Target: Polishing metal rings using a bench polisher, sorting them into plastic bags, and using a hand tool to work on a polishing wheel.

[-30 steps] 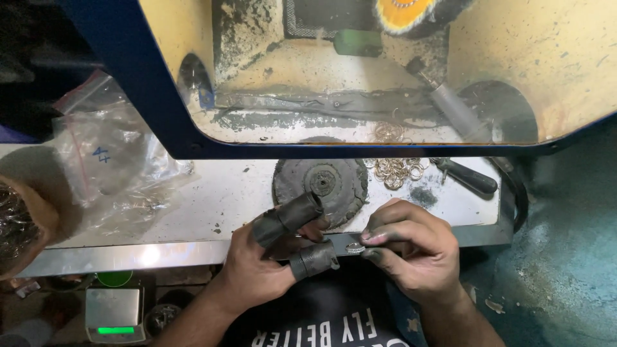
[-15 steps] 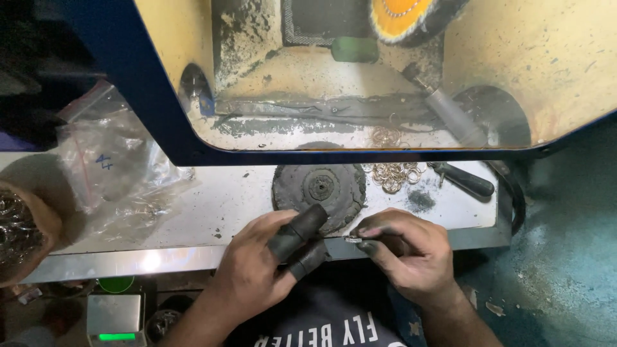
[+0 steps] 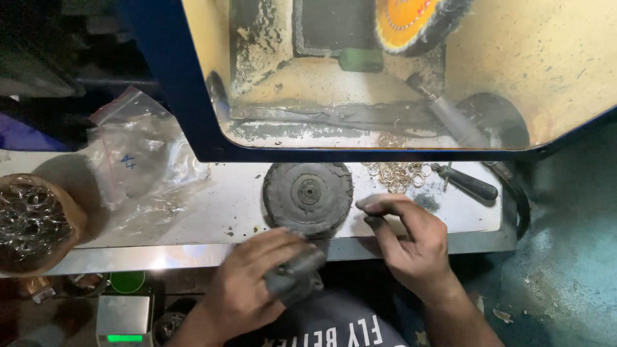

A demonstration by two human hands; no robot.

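While the left hand (image 3: 247,289) sits low in the middle of the frame, its fingers are curled shut around a dark sleeve-like cover (image 3: 294,276), and it looks best to grip that cover tight so it cannot slip. Just to the right, the right hand (image 3: 411,241) rests on the edge of the metal bench (image 3: 212,218), with its finger and thumb pinched close together; I cannot tell if a small thing is between them. It looks wise to keep that pinch steady and the fingers away from rough edges. Behind the hands, in the middle, lies one round dark wheel (image 3: 308,196), flat on the bench. To its right sits one small pile of shiny rings (image 3: 398,175), too many to count, and one tool with a black handle (image 3: 466,183). At the left are one clear plastic bag (image 3: 138,160) and one brown bowl of rings (image 3: 35,222). At the bottom left is one little scale (image 3: 123,318). Far up at the top is one orange buffing wheel (image 3: 411,22) inside the dusty yellow box (image 3: 546,71).
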